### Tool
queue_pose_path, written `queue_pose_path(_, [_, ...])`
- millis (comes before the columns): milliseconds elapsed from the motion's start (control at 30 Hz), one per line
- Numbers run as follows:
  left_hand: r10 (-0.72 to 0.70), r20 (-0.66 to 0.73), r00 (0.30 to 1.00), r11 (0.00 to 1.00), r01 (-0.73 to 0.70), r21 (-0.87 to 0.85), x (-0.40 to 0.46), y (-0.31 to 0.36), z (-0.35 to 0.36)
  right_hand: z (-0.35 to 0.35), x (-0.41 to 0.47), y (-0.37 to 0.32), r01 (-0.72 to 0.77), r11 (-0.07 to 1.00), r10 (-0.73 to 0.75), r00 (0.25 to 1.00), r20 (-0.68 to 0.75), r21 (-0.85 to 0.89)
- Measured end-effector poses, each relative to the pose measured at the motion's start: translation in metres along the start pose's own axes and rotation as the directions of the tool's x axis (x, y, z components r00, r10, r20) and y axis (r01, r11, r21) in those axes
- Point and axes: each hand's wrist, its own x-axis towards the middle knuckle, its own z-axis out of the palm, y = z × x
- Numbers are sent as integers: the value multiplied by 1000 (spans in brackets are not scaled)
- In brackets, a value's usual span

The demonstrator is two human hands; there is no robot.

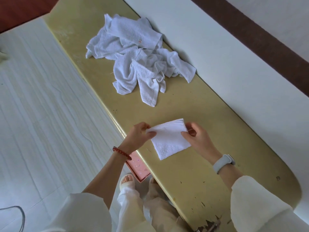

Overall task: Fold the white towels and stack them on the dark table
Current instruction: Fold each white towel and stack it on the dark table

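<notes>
A small white towel (168,139), folded into a square, is held just above the yellowish table (192,164). My left hand (140,134) pinches its upper left corner. My right hand (197,136) pinches its upper right corner. Further along the table lies a heap of several crumpled white towels (138,59). The table in view is pale yellow with chipped paint, not dark.
A white wall (234,64) runs along the table's right side. A pink box (138,168) sits on the pale floor (41,123) under the table's left edge, near my sandalled feet. A dark cable (20,213) lies at the lower left.
</notes>
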Motion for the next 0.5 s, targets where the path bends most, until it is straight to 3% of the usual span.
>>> queue_pose_path(133, [-74,-156,985,979,42,-201,-26,-8,-26,26,9,-34,-82,993,70,989,131,88])
queue_pose_path(233, [-185,-265,946,910,63,-409,-47,-17,-62,64,17,-68,-136,973,98,976,196,188])
queue_pose_path(367, [-361,-230,904,668,78,-741,-80,-46,-126,132,25,-124,-38,984,2,979,203,176])
queue_pose_path(433, [-472,-217,854,574,112,-811,-95,-69,-159,175,28,-154,32,991,-58,978,199,129])
queue_pose_path(500, [-506,-335,795,652,98,-752,-108,-95,-194,222,30,-183,90,993,-103,970,222,71])
